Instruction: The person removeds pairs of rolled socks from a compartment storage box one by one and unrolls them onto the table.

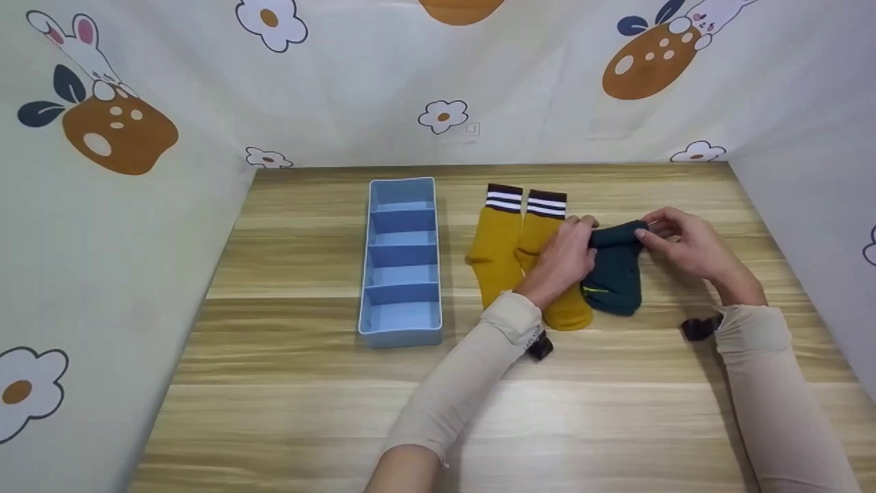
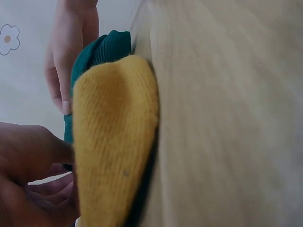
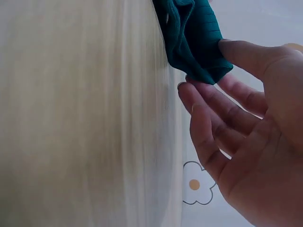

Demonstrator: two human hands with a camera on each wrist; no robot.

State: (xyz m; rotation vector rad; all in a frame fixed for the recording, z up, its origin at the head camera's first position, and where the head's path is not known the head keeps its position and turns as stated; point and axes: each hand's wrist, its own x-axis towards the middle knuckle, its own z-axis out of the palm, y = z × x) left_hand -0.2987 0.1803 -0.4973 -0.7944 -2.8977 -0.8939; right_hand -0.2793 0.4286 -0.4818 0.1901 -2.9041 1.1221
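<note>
A dark green sock bundle (image 1: 616, 277) lies at the right, its upper edge folded over. My left hand (image 1: 564, 255) grips the left end of that fold and reaches across one of the mustard yellow socks. At the fold's right end, my right hand (image 1: 701, 248) pinches the fabric between thumb and fingers. The right wrist view shows the green cloth (image 3: 201, 45) between that thumb and the fingertips. Two mustard socks (image 1: 498, 246) with dark, white-striped cuffs lie side by side, left of the green one. A yellow toe (image 2: 113, 118) covers part of the green fabric in the left wrist view.
A light blue box (image 1: 401, 337) with several compartments in a row stands left of the socks. Dark straps (image 1: 699, 329) hang at both wrists. The wood-patterned table (image 1: 294, 411) is bordered by cartoon-printed sheets (image 1: 356, 89) at the back and sides.
</note>
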